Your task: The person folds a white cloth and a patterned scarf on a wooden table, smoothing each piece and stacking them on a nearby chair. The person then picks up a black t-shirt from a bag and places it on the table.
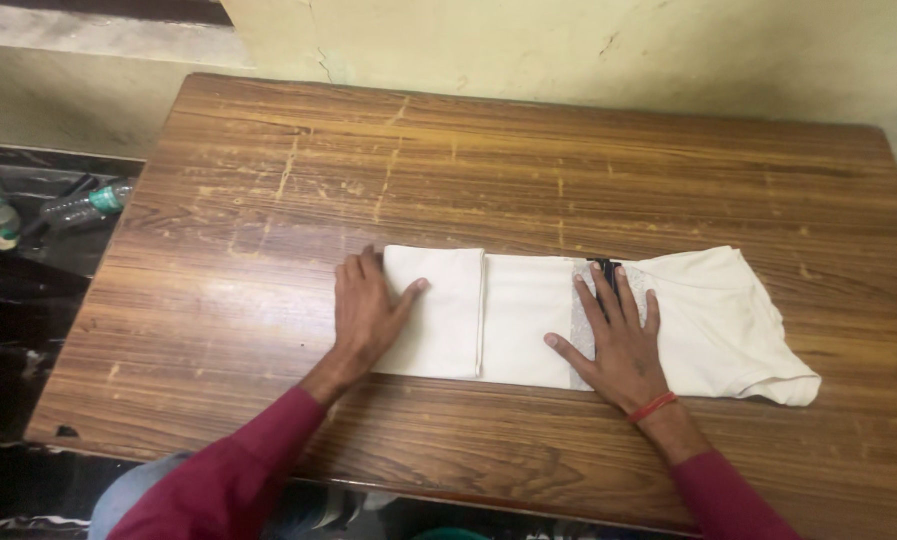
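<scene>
Where flattened, shirt (529, 315) under fingers (609, 300)

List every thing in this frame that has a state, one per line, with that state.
White garment: folded into a long strip, left end turned over, lying flat on the wooden table.
Left hand: open, palm flat on the folded left end.
Right hand: open, fingers spread, pressing the garment's middle.
Plastic bottles: lying on the floor, left of the table.
</scene>
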